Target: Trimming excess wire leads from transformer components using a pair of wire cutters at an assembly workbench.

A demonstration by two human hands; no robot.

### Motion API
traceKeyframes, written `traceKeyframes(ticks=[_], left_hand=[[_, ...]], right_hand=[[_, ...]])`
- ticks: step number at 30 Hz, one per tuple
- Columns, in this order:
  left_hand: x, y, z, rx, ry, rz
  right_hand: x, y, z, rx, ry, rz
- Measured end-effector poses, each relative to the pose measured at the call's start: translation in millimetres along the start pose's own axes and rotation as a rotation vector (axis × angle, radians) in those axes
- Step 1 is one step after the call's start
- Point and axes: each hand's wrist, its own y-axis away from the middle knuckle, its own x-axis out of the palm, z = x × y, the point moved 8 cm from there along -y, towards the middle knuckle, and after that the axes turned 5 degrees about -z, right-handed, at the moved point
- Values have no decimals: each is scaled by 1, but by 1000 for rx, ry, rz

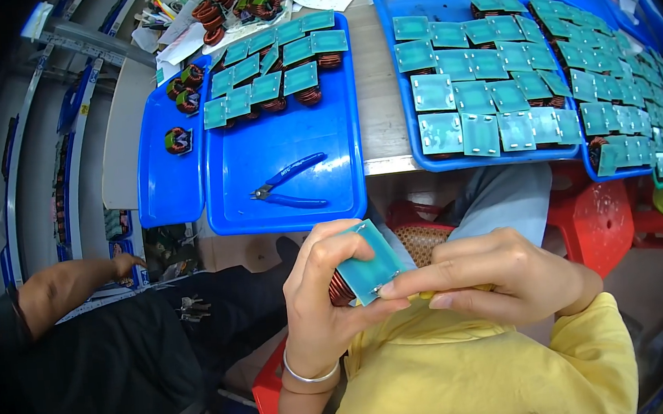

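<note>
My left hand is closed around a coil with a green circuit board on it. The board faces up, tilted, and part of the copper-red winding shows beneath its left edge. Small metal pins stick out near the board's lower and right corners. With the index finger stretched out, my right hand touches the pins at the lower corner; its thumb is apart below and its other fingers are curled. Blue-handled cutters lie with their jaws parted in the blue tray ahead.
That tray also holds several board-topped coils. A narrower blue tray with bare coils adjoins it. More filled trays stand to the right. Another person's arm is at left, beside shelving; red stools stand below the table.
</note>
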Motion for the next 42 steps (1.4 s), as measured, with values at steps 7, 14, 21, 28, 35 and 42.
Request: traceKeyframes(ticks=[7,14,21,28,35,42], left_hand=[[-4,0,1,-27,-130,-64],[-4,11,17,-189,154,-120],[-1,15,23,-287,332,-76],[-9,12,24,-244,360,-70],[-19,7,23,-198,422,-74],[-20,7,22,-184,433,-102]], right_hand=[[2,-1,-4,4,197,-27],[11,4,-2,-41,297,1],[5,2,-2,20,122,-33],[15,-4,-3,82,102,105],[14,1,11,96,192,63],[16,1,-5,147,434,53]])
